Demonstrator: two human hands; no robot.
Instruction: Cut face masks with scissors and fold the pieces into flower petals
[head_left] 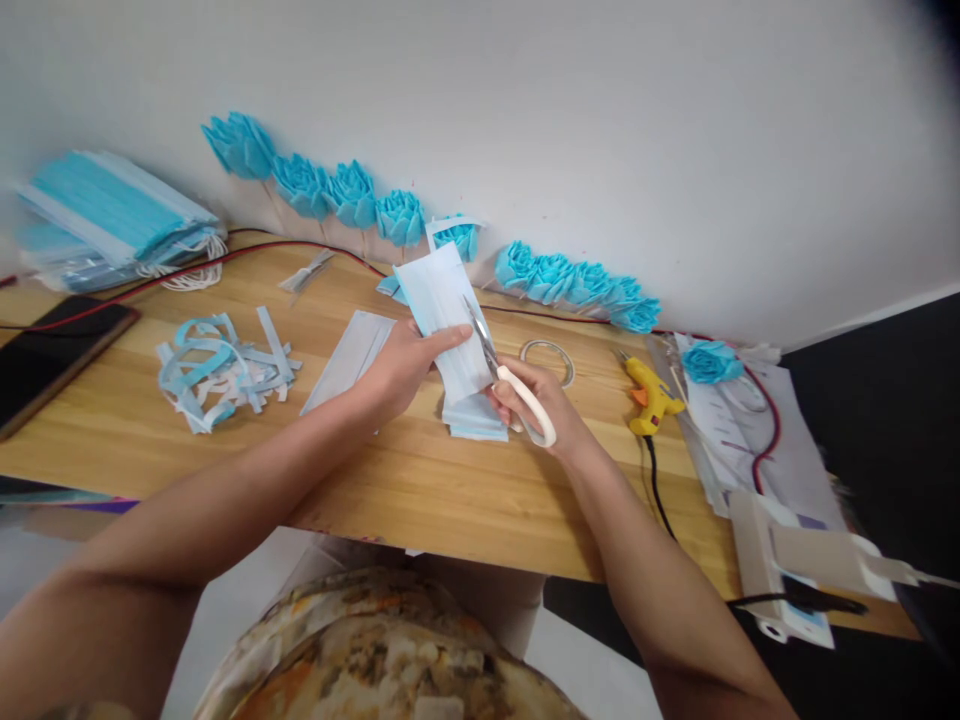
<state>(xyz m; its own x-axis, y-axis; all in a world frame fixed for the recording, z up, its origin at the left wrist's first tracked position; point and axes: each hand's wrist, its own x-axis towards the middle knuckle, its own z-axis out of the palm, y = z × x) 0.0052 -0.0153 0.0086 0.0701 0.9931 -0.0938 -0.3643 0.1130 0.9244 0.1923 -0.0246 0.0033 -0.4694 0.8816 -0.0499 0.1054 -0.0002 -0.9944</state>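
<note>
My left hand (411,362) grips a pale blue face mask sheet (436,285) by its left side, thumb across the front. White-handled scissors (529,402) are in my right hand (536,385), fingers through the loops. Their blades point up and left and lie over the sheet's right part; whether they are cutting I cannot tell. Beneath the held sheet, a few cut blue pieces (477,420) rest on the wooden table (420,500). Left of them, partly behind my left wrist, lies another flat mask sheet (349,352).
Blue fabric flowers (351,193) lean along the wall. Mask stacks (112,205), a phone (60,345) and cut strips (217,370) occupy the left. A tape roll (551,350), yellow glue gun (651,395), papers (739,430) and corded power strip (780,560) are at right.
</note>
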